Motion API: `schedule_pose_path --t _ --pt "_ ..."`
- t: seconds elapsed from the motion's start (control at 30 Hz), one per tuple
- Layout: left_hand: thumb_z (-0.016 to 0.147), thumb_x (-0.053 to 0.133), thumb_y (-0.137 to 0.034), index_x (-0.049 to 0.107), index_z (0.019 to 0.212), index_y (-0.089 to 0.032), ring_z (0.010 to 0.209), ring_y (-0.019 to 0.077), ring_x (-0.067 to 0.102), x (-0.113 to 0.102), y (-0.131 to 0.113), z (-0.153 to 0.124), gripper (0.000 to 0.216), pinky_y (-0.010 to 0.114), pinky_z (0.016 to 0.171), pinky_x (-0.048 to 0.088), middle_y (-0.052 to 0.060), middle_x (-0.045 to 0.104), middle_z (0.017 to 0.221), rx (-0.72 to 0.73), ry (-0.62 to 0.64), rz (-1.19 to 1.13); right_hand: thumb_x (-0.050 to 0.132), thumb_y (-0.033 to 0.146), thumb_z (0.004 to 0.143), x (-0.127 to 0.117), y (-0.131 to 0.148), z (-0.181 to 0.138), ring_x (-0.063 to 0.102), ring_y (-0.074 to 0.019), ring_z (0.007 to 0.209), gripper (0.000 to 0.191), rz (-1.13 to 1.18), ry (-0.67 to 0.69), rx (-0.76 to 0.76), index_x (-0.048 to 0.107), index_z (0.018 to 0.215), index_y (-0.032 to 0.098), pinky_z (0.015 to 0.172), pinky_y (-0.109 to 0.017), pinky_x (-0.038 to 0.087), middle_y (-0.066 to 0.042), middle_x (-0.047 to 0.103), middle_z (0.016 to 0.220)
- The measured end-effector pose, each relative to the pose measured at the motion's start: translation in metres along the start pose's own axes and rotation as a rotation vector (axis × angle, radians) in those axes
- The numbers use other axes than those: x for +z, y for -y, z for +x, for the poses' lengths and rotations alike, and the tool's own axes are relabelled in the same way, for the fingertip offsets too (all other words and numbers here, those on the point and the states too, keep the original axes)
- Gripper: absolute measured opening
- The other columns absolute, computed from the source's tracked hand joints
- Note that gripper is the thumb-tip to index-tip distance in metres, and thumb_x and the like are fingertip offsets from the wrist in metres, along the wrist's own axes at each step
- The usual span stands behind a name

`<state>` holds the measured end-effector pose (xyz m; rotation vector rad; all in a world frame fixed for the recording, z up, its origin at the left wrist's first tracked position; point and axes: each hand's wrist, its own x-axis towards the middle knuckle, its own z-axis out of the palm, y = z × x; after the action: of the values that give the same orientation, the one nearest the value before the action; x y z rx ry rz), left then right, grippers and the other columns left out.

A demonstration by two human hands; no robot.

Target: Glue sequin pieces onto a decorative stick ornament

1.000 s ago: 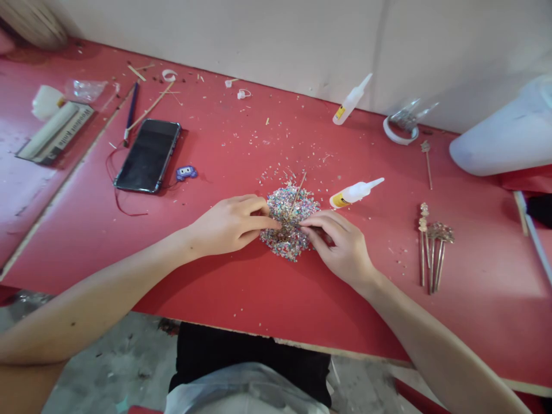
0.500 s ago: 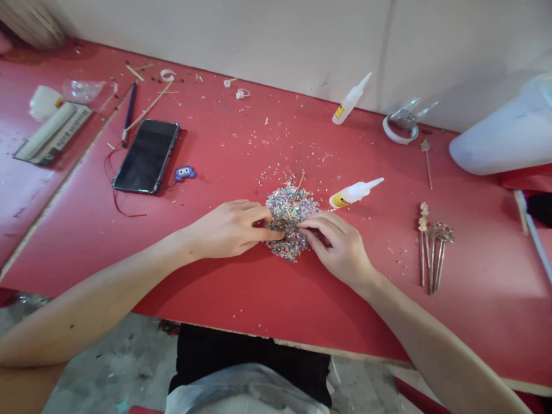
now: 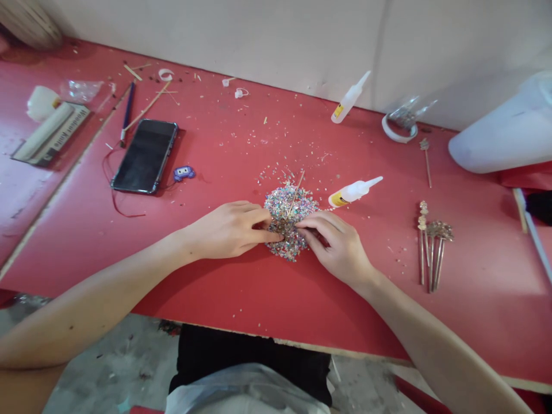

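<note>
The left hand (image 3: 237, 229), slightly spread, and right hand (image 3: 341, 246), narrowly pinched, reach over the glittery chip pile (image 3: 278, 202); whether either holds anything, I cannot tell.

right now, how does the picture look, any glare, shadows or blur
Head view throughout: pale sheen lightens the red tabletop at far left and right; the phone casts a soft shadow on its right; fine pieces in the glitter pile run together, hiding what the right hand may pinch; the white container looks stretched, likely by the lens.
</note>
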<state>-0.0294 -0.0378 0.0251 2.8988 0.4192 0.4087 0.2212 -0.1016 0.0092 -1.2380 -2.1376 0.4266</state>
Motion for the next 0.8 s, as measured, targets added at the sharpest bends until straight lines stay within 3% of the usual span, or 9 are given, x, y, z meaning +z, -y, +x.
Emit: schedule_pose_path --t 0.8 --pt "0.098 0.041 -0.016 0.067 0.116 -0.029 0.078 0.015 0.055 -0.0014 0.0002 0.0004 0.034 0.029 0.074 0.045 0.005 0.062 0.09 0.005 0.023 0.006 0.057 0.014 0.09 -0.0002 0.0012 -0.0003 0.064 -0.0173 0.085 0.012 0.02 0.002 0.011 0.063 0.097 0.022 0.077 -0.031 0.054 -0.005 0.067 0.091"
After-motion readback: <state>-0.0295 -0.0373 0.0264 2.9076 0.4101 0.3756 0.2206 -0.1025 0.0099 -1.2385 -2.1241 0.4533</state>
